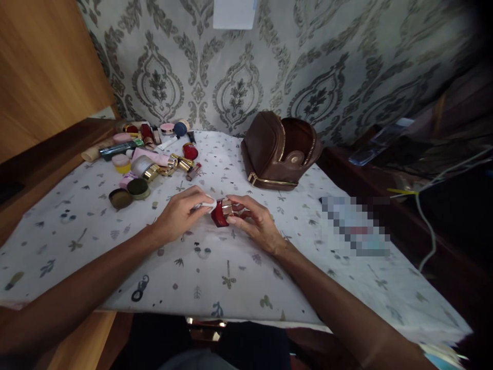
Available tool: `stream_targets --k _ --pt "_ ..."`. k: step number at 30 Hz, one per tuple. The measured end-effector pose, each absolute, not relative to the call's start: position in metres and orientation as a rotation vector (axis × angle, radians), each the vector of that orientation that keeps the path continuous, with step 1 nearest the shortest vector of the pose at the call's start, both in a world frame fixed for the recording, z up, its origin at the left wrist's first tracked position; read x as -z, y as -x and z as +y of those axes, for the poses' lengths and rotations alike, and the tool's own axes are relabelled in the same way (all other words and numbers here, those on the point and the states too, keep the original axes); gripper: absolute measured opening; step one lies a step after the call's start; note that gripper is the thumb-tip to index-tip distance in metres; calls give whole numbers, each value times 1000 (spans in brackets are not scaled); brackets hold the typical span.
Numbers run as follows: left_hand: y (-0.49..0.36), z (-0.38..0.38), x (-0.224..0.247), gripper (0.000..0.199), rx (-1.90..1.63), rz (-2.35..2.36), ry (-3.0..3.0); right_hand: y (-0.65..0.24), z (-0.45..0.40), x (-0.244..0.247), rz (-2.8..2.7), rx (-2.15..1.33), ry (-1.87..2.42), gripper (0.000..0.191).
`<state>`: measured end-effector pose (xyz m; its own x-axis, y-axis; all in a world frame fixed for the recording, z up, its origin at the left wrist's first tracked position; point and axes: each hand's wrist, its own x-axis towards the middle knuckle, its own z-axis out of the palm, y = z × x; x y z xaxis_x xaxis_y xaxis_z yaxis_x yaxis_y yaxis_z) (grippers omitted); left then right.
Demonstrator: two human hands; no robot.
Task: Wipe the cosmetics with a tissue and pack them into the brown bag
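A red glass bottle with a shiny gold cap (220,215) lies tilted just above the cloth in the middle of the table. The fingers of my right hand (257,222) are closed round its gold cap end. My left hand (185,211) pinches a small white pad (210,202) and holds it against or very close to the bottle's red side. Beyond my left hand lies a cluster of cosmetics, among them a frosted bottle with a gold cap (143,167), a round red jar (190,150) and a dark round jar (120,198).
A brown cosmetic bag (265,149) stands unzipped at the back, near the patterned wall. A blurred-out flat object (356,226) lies on the right of the printed tablecloth (227,267). White cables (427,226) hang past the right edge; a wooden panel (46,67) rises at left.
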<state>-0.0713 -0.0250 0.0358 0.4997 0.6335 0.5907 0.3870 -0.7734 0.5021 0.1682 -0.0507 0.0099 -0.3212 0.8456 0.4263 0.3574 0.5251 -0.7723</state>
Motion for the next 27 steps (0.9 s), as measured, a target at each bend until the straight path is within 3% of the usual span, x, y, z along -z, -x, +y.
stream_targets --k 7,27 --pt "70 -25 -33 12 -1175 856 -2457 -170 -53 -12 -1980 -733 938 58" --pt "70 -24 -33 15 -1194 764 -2486 -170 -52 -11 -2033 -657 924 52"
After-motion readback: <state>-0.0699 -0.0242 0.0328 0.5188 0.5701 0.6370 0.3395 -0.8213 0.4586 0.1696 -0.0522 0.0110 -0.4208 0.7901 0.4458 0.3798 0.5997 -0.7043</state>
